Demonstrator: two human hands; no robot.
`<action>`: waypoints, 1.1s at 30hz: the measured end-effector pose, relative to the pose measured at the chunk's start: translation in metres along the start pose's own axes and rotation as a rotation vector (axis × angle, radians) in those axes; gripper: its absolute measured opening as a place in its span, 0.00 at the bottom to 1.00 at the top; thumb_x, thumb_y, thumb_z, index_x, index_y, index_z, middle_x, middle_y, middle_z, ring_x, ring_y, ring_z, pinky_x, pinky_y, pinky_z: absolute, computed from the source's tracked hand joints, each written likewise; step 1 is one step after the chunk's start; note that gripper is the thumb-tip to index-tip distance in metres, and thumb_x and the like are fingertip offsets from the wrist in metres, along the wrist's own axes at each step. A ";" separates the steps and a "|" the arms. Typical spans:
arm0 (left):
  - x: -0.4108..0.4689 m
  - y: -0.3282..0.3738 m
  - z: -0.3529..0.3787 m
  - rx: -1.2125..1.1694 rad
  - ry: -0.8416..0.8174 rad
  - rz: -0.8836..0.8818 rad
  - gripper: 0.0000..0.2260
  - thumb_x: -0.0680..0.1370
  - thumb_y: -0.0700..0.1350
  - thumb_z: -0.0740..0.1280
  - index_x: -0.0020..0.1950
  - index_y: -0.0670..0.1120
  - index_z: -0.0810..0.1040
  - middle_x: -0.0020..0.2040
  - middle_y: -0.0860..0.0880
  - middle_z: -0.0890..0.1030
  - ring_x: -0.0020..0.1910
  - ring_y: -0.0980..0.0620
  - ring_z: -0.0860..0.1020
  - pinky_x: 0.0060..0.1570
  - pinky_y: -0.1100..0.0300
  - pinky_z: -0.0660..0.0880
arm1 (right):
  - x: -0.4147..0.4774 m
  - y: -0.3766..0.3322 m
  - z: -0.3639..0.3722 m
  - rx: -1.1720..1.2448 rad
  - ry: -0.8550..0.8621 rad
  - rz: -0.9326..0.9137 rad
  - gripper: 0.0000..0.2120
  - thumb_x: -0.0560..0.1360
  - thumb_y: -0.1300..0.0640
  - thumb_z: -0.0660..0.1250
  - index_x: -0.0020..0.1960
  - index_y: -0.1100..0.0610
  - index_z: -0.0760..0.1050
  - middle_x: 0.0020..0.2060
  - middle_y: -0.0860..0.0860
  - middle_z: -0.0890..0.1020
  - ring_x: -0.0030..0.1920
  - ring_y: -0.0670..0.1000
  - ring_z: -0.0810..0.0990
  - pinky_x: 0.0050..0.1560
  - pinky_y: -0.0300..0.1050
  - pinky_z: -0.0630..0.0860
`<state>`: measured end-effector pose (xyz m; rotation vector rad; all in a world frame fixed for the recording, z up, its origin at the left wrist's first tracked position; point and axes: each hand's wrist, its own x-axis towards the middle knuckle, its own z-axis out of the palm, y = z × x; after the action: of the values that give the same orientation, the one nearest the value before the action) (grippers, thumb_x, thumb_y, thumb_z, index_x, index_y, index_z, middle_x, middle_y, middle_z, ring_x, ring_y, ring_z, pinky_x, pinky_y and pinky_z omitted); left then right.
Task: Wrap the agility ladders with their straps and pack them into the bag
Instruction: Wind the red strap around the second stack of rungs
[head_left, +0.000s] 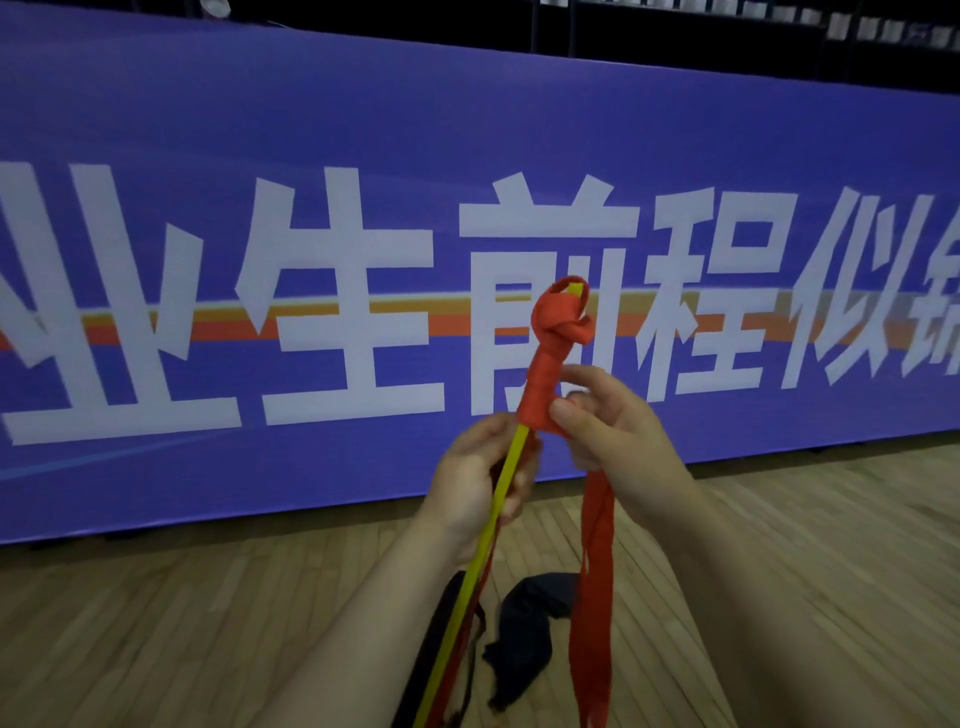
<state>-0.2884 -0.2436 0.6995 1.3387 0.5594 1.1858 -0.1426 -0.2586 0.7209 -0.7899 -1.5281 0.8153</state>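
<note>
While ladder (474, 571) in L hand (462, 483), strap (592, 597) in R hand (613, 431), bag (530, 618) slack.

bag (530, 618) on floor (208, 623), banner (311, 130) behind

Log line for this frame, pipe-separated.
step: strap wrapping | left hand: grips yellow rungs | right hand: pinches red strap at wrap, tail hanging | bag: on floor, ladder not packed

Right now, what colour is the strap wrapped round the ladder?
The strap is red, seen in the head view.
</note>
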 end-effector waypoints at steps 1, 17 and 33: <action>-0.001 0.003 0.002 -0.053 -0.094 -0.028 0.14 0.80 0.46 0.55 0.40 0.41 0.74 0.26 0.47 0.70 0.18 0.55 0.64 0.19 0.64 0.58 | 0.001 0.001 0.001 0.023 -0.084 0.030 0.10 0.74 0.53 0.69 0.54 0.54 0.77 0.28 0.48 0.74 0.26 0.45 0.68 0.28 0.37 0.66; -0.017 -0.018 0.005 0.014 0.259 0.042 0.12 0.81 0.41 0.55 0.46 0.42 0.77 0.28 0.46 0.69 0.21 0.54 0.67 0.20 0.65 0.64 | -0.013 0.005 0.000 -0.025 0.056 0.003 0.05 0.71 0.58 0.72 0.43 0.57 0.76 0.26 0.47 0.73 0.25 0.42 0.69 0.29 0.32 0.66; -0.037 -0.026 -0.002 0.121 0.292 0.014 0.07 0.81 0.44 0.60 0.44 0.44 0.69 0.30 0.45 0.75 0.22 0.47 0.71 0.22 0.60 0.69 | -0.029 0.023 0.024 -0.174 0.217 0.002 0.10 0.77 0.58 0.66 0.36 0.55 0.74 0.24 0.42 0.72 0.26 0.39 0.68 0.30 0.30 0.65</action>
<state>-0.2950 -0.2704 0.6642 1.2794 0.8430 1.3884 -0.1627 -0.2722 0.6845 -0.9756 -1.4152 0.5825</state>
